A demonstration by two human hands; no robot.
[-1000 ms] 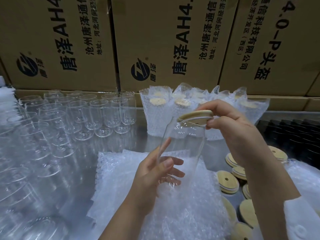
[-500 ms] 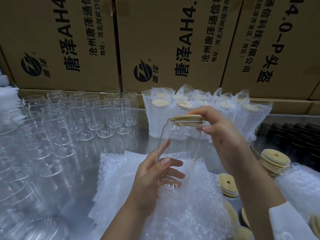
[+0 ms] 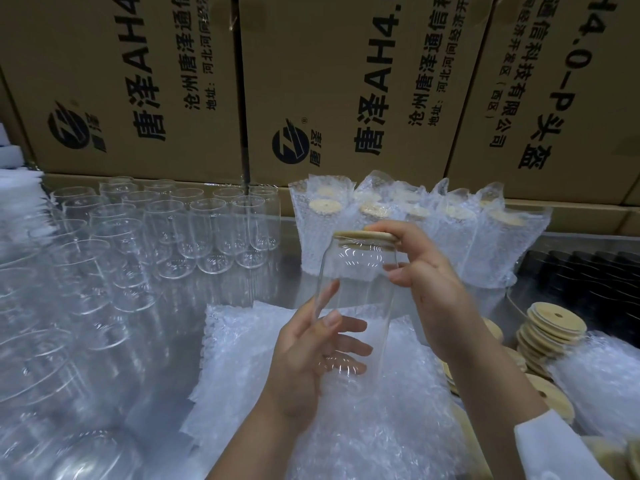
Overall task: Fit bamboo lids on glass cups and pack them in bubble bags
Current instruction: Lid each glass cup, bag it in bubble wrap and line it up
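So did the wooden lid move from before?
Yes. The bamboo lid was tilted. It has dropped flat onto the rim of the glass cup and shifted slightly left against the bagged cups behind.

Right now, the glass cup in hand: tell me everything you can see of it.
The glass cup is clear, empty and can-shaped with a rounded shoulder, held nearly upright above the bubble bags. A round bamboo lid sits flat on its mouth. The left hand grips its lower body, fingers showing through the glass. The right hand pinches the lid's rim, thumb by the upper wall.
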